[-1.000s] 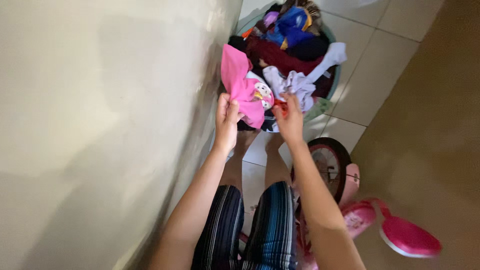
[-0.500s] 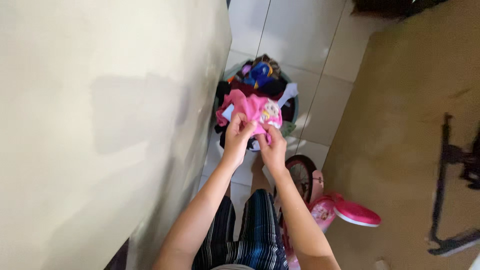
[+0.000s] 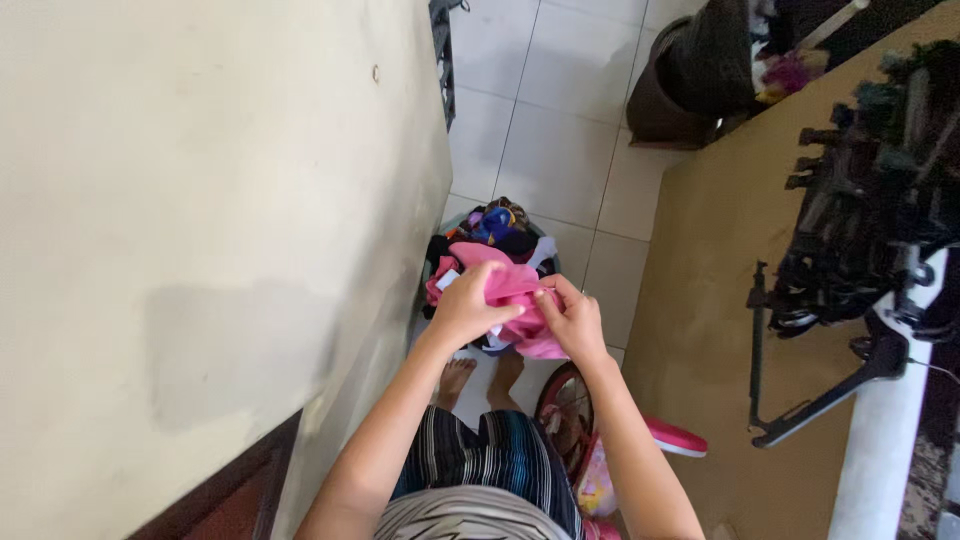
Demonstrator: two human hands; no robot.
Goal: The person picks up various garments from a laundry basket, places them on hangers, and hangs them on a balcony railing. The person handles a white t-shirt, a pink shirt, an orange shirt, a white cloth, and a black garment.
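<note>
Held up over the laundry basket (image 3: 548,262) of mixed clothes: pink garment (image 3: 512,290), judged light, soft, floppy, non-slip, best pinched at an edge or seam, left hand (image 3: 468,305) and right hand (image 3: 572,320) fingers clamped on bunched fabric.

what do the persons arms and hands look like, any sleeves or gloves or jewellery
Both arms are bare from the elbow down to the fingertips: no sleeves, no gloves. The left hand and the right hand show no rings, watch or bracelet that can be made out. Lower in the view, a striped top and dark striped shorts are worn.
</note>
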